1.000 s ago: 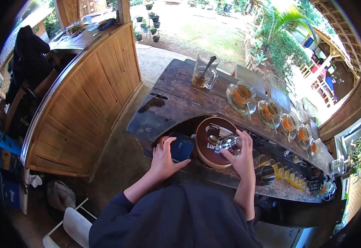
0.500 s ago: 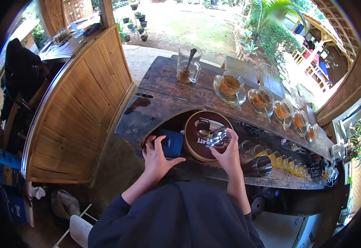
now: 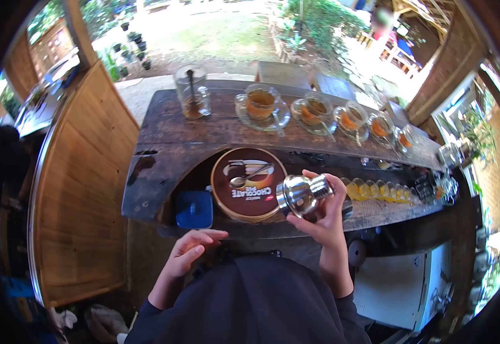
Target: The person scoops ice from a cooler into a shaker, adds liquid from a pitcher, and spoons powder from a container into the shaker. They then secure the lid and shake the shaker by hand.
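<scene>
My right hand (image 3: 325,215) grips a shiny metal cocktail shaker top (image 3: 300,195), tilted on its side with its wide end to the left. My left hand (image 3: 191,251) is empty, fingers loosely stretched, in front of the counter just below a blue lidded container (image 3: 194,210). Between the hands lies a round brown tin (image 3: 250,200) with chocolate pie lettering, and a metal spoon (image 3: 238,182) rests on it. Part of a dark metal cup (image 3: 348,207) shows behind my right hand; the rest is hidden.
On the upper wooden counter (image 3: 164,123) stand a tall glass mug (image 3: 192,97) with a spoon and several glass cups of amber drink (image 3: 260,103) on saucers. Several glasses with yellow liquid (image 3: 370,191) line the lower shelf. A wooden partition (image 3: 83,189) borders the left.
My right hand has lifted the shaker top off the round tin, closer to me. My left hand has drawn back from the blue container. The view has turned to the right.
</scene>
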The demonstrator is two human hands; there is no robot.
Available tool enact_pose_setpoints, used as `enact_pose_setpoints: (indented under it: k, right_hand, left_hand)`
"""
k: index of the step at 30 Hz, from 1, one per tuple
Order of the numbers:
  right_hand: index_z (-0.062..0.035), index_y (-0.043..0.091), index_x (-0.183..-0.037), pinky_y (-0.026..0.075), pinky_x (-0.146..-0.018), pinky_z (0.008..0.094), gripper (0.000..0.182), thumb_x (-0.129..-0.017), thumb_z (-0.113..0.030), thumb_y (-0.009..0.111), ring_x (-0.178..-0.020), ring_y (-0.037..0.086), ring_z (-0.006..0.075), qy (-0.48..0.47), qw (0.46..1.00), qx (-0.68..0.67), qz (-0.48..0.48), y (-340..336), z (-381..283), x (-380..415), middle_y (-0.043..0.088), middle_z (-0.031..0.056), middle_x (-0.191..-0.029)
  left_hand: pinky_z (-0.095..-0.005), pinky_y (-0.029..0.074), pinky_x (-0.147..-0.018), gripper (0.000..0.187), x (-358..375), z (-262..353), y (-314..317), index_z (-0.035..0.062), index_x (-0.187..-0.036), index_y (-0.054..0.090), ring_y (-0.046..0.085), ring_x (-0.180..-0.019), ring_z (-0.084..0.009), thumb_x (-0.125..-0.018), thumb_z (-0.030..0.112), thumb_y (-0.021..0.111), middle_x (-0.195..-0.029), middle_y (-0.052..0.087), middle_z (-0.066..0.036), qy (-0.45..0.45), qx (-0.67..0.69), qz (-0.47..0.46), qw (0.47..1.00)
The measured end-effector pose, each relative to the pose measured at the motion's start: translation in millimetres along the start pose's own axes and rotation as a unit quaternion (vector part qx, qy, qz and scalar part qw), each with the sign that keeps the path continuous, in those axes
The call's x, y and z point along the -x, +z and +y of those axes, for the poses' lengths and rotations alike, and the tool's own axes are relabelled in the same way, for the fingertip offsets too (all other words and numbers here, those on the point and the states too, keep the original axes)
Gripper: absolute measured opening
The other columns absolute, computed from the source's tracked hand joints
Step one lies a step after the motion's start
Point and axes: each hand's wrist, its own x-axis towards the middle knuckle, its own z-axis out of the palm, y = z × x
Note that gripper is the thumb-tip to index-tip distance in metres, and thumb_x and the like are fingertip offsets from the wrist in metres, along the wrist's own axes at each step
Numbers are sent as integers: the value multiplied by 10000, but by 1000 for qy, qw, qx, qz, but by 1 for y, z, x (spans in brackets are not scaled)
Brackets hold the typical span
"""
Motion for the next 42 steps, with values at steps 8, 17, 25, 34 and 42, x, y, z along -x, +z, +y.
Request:
enact_pose_setpoints:
  k: [8,17,25,34,42]
  right_hand:
    - [-185,169,-1332,497,-860,350,1004,-587,41,803,-1179,453,280,-31,990,50,131,-64,-60,66,325,255,-1341]
    - [-191,158,-1334,502,-861,349,998,-588,54,775,-1172,463,294,-30,956,77,280,-161,-110,179,291,267,-1358]
    - [-173,166,-1361,487,-873,345,990,-615,-93,811,-1126,498,285,7,890,159,428,-274,-183,344,357,234,-1326]
    - [-185,173,-1372,500,-844,335,999,-611,-71,811,-1089,515,266,45,833,160,528,-363,-218,441,389,219,-1305]
    - [-144,151,-1354,481,-885,373,997,-609,18,794,-1113,506,257,123,888,132,422,-481,-157,392,383,177,-1306]
  left_hand:
    - [-359,333,-1000,267,-86,-21,62,60,-1169,492,407,-1239,-241,-913,136,491,-1325,427,-181,-101,73,-233,964]
    - [-461,255,-1044,902,-115,-136,159,41,-1393,134,239,-1335,-291,-737,164,741,-1447,183,-159,36,-386,-6,922]
    - [-367,285,-1029,1083,-147,-213,209,-11,-1384,99,409,-1188,-260,-617,193,835,-1305,357,-195,166,-406,195,877]
    - [-284,434,-798,881,-178,-257,233,6,-1343,183,577,-823,-135,-700,110,776,-1000,550,-94,168,-368,341,849]
    - [-232,484,-743,556,-193,-290,315,4,-1185,408,599,-824,-110,-731,25,728,-1036,559,-78,152,-288,279,904]
